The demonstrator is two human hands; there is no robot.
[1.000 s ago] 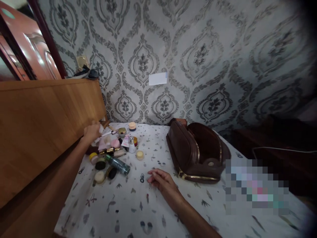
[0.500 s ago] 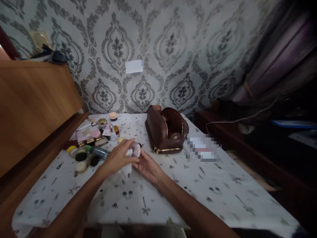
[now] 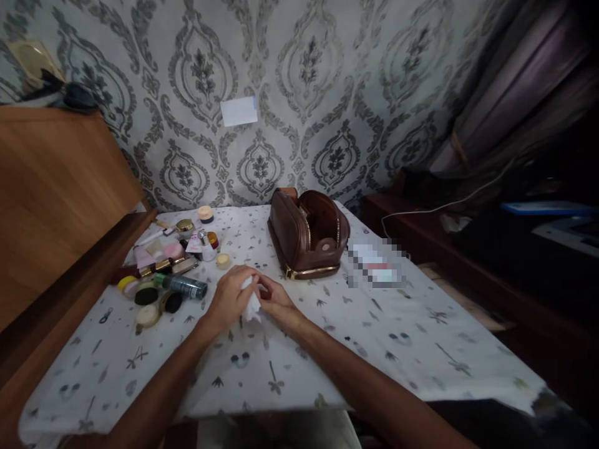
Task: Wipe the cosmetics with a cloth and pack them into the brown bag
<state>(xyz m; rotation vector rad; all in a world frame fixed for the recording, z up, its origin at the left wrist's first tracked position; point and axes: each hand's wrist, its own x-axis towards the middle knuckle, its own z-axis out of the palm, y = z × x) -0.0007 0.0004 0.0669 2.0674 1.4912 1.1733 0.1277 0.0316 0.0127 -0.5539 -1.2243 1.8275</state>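
Observation:
My left hand (image 3: pixel 233 295) is closed on a crumpled white tissue (image 3: pixel 253 303) near the middle of the table. Touching it from the right, my right hand (image 3: pixel 277 302) has its fingers curled around something mostly hidden between the two hands. The small round jar seen there earlier is covered by my fingers. Just behind the hands lies a small pale yellow pot (image 3: pixel 223 260). A dark green tube (image 3: pixel 187 286) rests to their left. Behind and to the right stands a brown leather bag (image 3: pixel 299 243), unzipped, with its lid up.
Several cosmetics lie at the left, among them a pink jar (image 3: pixel 174 251), a round white jar (image 3: pixel 148 316) and a cream jar with a dark base (image 3: pixel 205 214). A wooden cabinet (image 3: pixel 60 187) borders the table's left side. A blurred-out flat item (image 3: pixel 377 262) lies right of the bag.
My hands have come together, and the jar between them has gone out of sight behind my fingers. The view has shifted slightly, uncovering the pale yellow pot.

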